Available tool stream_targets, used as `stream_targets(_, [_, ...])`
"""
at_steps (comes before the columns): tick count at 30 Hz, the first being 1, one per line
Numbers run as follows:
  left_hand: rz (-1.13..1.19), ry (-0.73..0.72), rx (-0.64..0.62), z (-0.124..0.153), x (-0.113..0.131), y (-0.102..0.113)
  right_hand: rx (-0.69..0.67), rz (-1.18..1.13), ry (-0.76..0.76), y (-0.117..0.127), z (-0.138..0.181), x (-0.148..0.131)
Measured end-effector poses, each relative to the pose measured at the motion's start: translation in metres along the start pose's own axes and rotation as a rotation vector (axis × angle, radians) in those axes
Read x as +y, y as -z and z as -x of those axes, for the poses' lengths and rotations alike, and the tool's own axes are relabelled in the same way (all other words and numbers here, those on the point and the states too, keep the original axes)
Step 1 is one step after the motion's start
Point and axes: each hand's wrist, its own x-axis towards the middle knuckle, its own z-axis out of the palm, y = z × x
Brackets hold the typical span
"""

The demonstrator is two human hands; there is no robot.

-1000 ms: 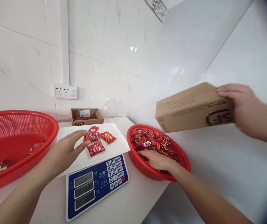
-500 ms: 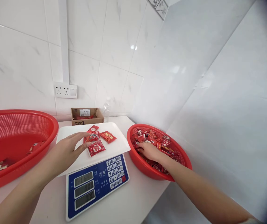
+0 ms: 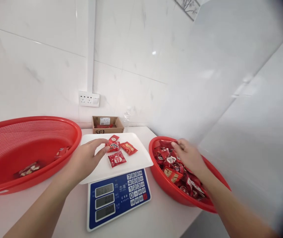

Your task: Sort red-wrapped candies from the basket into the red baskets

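My left hand (image 3: 88, 157) hovers over the white pan (image 3: 138, 158) of a blue digital scale (image 3: 119, 195). Its thumb and index finger are apart, close to a red snack packet (image 3: 113, 146); whether they touch it I cannot tell. Other small red packets lie on the pan, one with gold lettering (image 3: 128, 148) and one with a round white print (image 3: 117, 159). My right hand (image 3: 189, 155), slightly blurred, is above the red basket (image 3: 161, 178) on the right, pinching a dark red packet (image 3: 167, 143). Many red packets (image 3: 173, 165) fill that basket beneath it.
A larger red basket (image 3: 73, 132) stands at the left with a few packets inside. Behind the scale are an open cardboard box (image 3: 110, 130) and a clear plastic bottle (image 3: 126, 116) near the tiled wall. A socket (image 3: 89, 99) is on the wall.
My right hand has risen from among the packets in the right basket, with a dark red packet in its fingers. The left hand stays over the pan. The view has turned left.
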Motion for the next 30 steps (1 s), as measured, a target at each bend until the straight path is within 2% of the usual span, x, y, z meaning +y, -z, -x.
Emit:
stream_targets(3, [0.005,0.029,0.062,0.001,0.003,0.004,0.088,-0.269,0.024,0.004,0.014,-0.027])
stream_targets(4, [0.001,0.03,0.066,0.001,0.003,0.004,0.107,-0.42,0.027,0.004,0.019,-0.037])
stream_targets(6, [-0.005,0.009,0.044,0.002,0.003,0.001,0.068,-1.02,-0.056,0.002,0.026,-0.058])
stream_targets(7, [-0.008,-0.013,0.018,0.002,0.002,-0.002,0.021,-1.235,-0.096,-0.001,0.028,-0.069])
stream_targets(9, [-0.015,-0.079,-0.052,0.003,0.002,-0.01,-0.051,-1.491,-0.115,-0.006,0.03,-0.091])
stream_targets(12, [-0.042,-0.193,-0.147,0.006,0.006,-0.024,-0.071,-1.615,-0.055,-0.013,0.027,-0.117])
stream_targets(15, [-0.098,-0.263,-0.208,0.008,0.011,-0.038,-0.003,-1.762,-0.12,-0.018,0.024,-0.129])
stream_targets(17, [-0.151,-0.276,-0.232,0.009,0.014,-0.045,-0.018,-1.844,-0.122,-0.022,0.021,-0.126])
stream_targets(20, [-0.235,-0.275,-0.254,0.007,0.019,-0.051,-0.15,-1.862,-0.055,-0.031,0.015,-0.109])
stream_targets(24, [-0.318,-0.273,-0.294,0.0,0.028,-0.056,-0.239,-1.877,-0.077,-0.04,0.006,-0.088])
stream_targets(27, [-0.358,-0.267,-0.325,-0.007,0.037,-0.058,-0.204,-1.946,-0.089,-0.041,0.0,-0.082])
stream_targets(30, [-0.372,-0.238,-0.334,-0.019,0.041,-0.06,-0.093,-2.08,-0.194,-0.037,-0.002,-0.086])
